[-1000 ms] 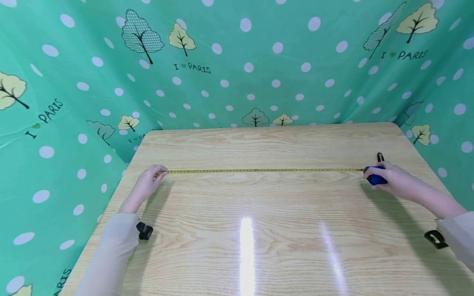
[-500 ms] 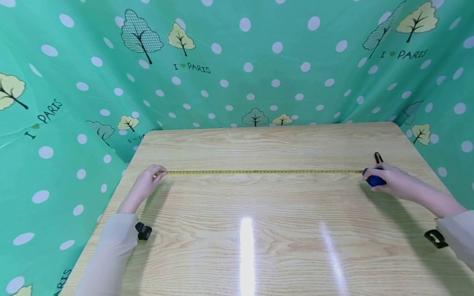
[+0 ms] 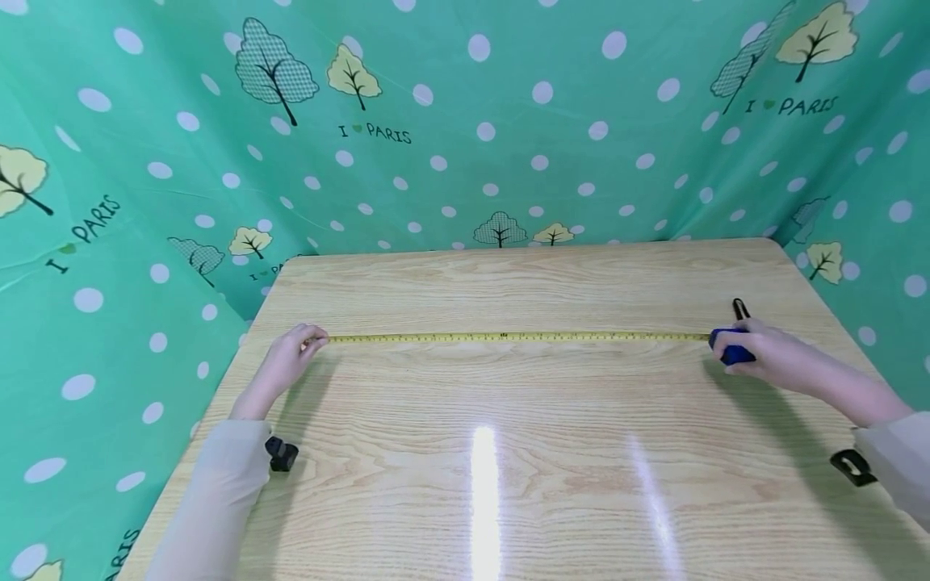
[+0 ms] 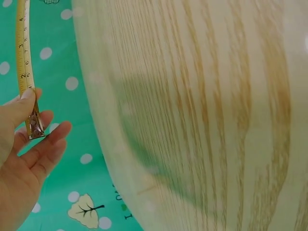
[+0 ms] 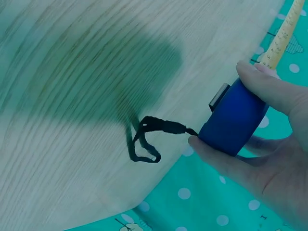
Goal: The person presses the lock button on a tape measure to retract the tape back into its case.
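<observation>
A yellow tape measure blade [image 3: 501,336] stretches nearly straight across the table between the two hands. At its left end the left hand [image 3: 286,359] pinches the blade; in the left wrist view the thumb lies on the blade [image 4: 24,57] and the metal end hook [image 4: 36,127] shows past it, near the fingers. The right hand [image 3: 781,359] grips the blue tape measure case [image 3: 732,345], thumb on one side and fingers on the other. In the right wrist view a black wrist strap [image 5: 149,127] dangles from the case [image 5: 233,118], which has a metal clip on its side.
A pale wood-grain table [image 3: 552,484] lies below both hands, with bright light reflections toward its front. Green polka-dot cloth [image 3: 450,105] hangs behind it and at both sides. A black device [image 3: 282,454] sits at the left cuff, another [image 3: 853,468] at the right.
The blade has turned so that its marked face shows wider to the head camera. The right hand has shifted very slightly left with the case, and the strap has swung a little left.
</observation>
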{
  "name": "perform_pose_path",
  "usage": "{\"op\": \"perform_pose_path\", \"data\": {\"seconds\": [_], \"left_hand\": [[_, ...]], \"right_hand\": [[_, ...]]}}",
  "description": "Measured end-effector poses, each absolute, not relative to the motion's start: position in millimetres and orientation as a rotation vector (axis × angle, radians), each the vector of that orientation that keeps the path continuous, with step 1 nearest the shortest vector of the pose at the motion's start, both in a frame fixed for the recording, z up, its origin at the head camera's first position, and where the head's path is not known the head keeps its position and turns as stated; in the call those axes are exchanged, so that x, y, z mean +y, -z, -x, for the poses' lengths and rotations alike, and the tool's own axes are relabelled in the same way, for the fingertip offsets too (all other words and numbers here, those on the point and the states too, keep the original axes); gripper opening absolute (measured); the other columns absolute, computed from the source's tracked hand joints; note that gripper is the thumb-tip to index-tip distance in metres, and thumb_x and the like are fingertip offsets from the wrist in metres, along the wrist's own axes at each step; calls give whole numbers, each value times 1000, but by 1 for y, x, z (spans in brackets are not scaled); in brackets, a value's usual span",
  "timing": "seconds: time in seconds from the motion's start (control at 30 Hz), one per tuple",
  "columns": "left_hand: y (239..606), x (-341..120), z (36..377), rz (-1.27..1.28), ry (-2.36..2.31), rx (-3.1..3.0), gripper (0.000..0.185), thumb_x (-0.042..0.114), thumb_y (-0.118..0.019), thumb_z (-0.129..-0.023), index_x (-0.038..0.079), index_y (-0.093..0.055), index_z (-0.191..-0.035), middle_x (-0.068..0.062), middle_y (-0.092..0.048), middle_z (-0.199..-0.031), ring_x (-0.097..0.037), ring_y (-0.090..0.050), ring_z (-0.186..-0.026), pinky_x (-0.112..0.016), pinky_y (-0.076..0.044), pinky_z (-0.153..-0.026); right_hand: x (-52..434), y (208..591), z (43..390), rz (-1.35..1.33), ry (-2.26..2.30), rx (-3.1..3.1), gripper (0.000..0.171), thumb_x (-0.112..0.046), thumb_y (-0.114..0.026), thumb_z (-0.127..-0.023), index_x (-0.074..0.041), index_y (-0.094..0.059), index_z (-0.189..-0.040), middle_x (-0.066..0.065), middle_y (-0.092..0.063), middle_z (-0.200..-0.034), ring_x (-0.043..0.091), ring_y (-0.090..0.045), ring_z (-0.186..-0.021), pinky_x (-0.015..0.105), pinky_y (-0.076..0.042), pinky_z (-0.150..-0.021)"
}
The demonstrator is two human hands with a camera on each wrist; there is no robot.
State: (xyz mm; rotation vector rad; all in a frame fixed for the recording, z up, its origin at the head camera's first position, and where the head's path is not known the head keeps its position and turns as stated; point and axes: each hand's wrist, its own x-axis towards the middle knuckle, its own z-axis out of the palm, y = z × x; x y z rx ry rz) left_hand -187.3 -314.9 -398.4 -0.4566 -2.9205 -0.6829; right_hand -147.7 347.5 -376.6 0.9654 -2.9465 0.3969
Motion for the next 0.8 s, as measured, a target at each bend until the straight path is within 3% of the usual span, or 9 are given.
{"op": "perform_pose_path", "data": {"seconds": [0.2, 0.37, 0.57, 0.8], "left_hand": [[398, -314, 187, 460, 686, -2926, 15, 6, -50, -90, -4, -58, -97, -19, -56, -94, -32, -54, -83, -44, -46, -71], [399, -314, 189, 463, 681, -2927, 15, 6, -50, -90, -4, -59, -98, -18, -57, -94, -31, -54, -83, -43, -46, -70], [398, -312, 190, 472, 687, -2930, 16, 7, -50, -90, -3, -59, -99, -17, -57, -93, -30, -55, -81, -43, -46, -69], [398, -312, 189, 471, 692, -2926, 16, 6, -50, -90, -3, -59, -99, -17, -57, -92, -30, -55, -80, -43, -46, -68]], "right_hand": [[345, 375, 149, -989, -399, -2906, 38, 5, -75, -60, -15, -54, -83, 25, -48, -87, 39, -54, -74, 31, -49, -48], [342, 374, 149, -1010, -400, -2861, 47, 5, -76, -58, -14, -52, -94, 23, -51, -90, 40, -53, -78, 39, -49, -51], [337, 371, 149, -892, -454, -2968, 58, 1, -75, -65, -5, -43, -113, 28, -49, -100, 45, -52, -86, 49, -48, -59], [335, 370, 150, -836, -509, -3026, 59, 0, -73, -68, -2, -40, -117, 30, -46, -101, 46, -52, -86, 48, -48, -59]]}}
